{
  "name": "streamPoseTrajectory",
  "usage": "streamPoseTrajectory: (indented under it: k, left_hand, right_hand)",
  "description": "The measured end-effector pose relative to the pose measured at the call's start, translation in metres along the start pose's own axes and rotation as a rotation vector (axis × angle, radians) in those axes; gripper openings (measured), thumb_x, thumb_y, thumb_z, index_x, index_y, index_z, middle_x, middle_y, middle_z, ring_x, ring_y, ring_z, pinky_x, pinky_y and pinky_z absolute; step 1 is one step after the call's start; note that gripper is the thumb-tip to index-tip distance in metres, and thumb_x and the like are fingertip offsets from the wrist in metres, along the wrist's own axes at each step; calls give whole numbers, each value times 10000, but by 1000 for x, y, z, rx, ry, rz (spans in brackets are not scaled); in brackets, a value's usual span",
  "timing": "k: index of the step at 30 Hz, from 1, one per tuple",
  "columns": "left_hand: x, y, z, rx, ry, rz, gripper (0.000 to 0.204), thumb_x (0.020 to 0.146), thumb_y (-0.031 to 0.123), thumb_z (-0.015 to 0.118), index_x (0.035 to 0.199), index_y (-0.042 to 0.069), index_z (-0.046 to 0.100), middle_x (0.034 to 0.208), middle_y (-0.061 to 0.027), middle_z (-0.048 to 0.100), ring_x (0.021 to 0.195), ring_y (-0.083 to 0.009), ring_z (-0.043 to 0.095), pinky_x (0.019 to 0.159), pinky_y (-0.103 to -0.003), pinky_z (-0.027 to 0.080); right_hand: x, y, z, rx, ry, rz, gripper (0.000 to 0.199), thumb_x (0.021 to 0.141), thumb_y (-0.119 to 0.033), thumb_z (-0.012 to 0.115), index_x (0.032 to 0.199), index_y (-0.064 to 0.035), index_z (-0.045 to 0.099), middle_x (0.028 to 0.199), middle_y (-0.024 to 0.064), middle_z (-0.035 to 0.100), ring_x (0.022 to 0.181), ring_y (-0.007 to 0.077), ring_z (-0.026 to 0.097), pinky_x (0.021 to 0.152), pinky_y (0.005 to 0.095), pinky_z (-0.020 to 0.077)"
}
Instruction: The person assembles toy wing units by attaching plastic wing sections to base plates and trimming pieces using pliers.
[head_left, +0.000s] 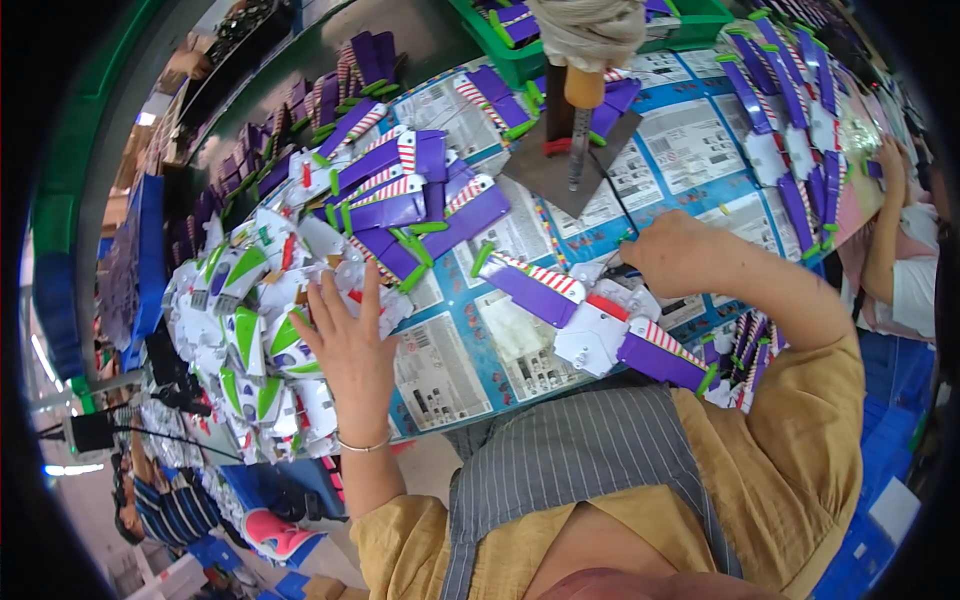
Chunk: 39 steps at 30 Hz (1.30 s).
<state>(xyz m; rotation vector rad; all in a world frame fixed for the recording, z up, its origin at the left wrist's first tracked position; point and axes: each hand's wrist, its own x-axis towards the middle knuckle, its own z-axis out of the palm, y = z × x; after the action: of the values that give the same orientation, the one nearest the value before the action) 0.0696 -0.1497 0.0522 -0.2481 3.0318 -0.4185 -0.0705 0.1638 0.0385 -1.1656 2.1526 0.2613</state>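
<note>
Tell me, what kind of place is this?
Probably a toy factory's assembly bench. Piles of white toy parts and purple wings cover the table, and another worker's arm shows nearby.

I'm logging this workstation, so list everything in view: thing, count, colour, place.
white toy body parts: a large pile, white with green, at the left under the left hand.
purple wing pieces: a heap, purple with red-white stripes and green tips, middle of the table.
assembled wing piece: one, purple wings on a white centre, in front of the person.
green bin: one, top centre.
hanging tool: one, wooden handle, above the table.
co-worker's arm: one, far right.
left hand: spread flat on the white pile.
right hand: closed, beside the assembled piece.
</note>
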Motion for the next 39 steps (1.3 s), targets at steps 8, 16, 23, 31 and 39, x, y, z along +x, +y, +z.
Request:
streamPoseTrajectory:
  k: [8,16,23,31,39]
  left_hand:
    - [13,-11,-4,-251,109,104,878,559,145,754,1357,257,405,1296,-184,405,1224,-335,397,1061,-584,194]
    - [18,-25,-22,-84,115,239,868,554,100,750,1341,255,418,1328,-146,398,1250,-323,383,1080,-545,187]
    - [25,-12,-40,-323,253,240,759,584,86,739,1295,161,486,1347,-182,384,1197,-384,424,963,-459,385]
    - [-5,71,23,-928,179,399,746,633,233,766,1309,112,475,1424,-249,287,1292,-416,314,1035,-507,275]
    - [-28,109,34,-843,258,467,687,678,140,748,1303,114,463,1429,-240,254,1304,-489,221,1056,-523,249]
  right_hand:
    - [-42,-36,77,674,653,68,401,793,-142,613,1175,-152,492,887,144,643,840,348,618,717,440,473]
    - [-110,53,92,928,1176,518,158,886,-71,506,1015,-18,581,860,14,575,786,85,510,716,249,426]
    - [-93,112,90,770,1153,1014,249,830,-164,530,1076,-133,551,800,208,622,704,352,611,666,413,458]
    - [-76,127,62,37,1010,1167,227,824,-191,588,1028,-129,510,935,117,623,817,337,621,659,440,485]
    - [45,110,-19,35,1118,534,445,764,-29,538,1177,-195,531,1056,127,553,818,322,629,679,423,510]
